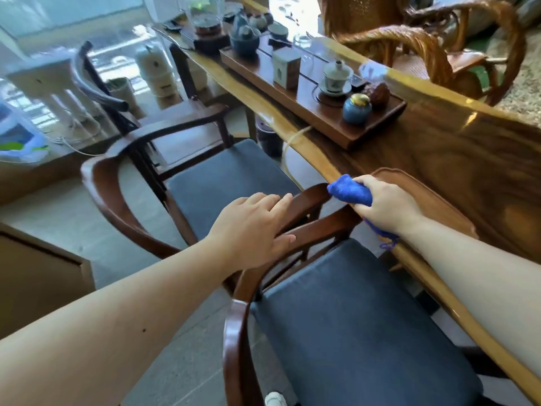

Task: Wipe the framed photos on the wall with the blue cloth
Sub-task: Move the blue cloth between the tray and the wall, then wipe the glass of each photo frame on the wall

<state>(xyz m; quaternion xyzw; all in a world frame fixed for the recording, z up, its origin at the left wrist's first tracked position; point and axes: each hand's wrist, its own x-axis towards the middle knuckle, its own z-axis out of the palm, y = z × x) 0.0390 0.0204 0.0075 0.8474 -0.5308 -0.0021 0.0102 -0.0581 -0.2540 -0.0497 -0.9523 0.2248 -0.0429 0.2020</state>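
Clamped in your right hand (pixel 386 205) is the blue cloth (pixel 349 192), bunched into a wad that protrudes past your thumb and fingers, with a loose frayed corner hanging below the wrist. Cloth and fist sit over the near edge of the long wooden table (pixel 456 159), just beside a shallow wooden tray (pixel 433 197). Your left hand (pixel 251 227) lies flat with fingers spread and holds nothing; it rests on the curved armrest of the near chair (pixel 345 317), whose seat carries a dark blue cushion. A second chair (pixel 222 177) of the same make stands just beyond it. Farther along the table, a tea tray (pixel 316 112) holds a lidded white cup (pixel 336 76), a small box (pixel 287 67) and a blue jar (pixel 356 108) with a gold lid.
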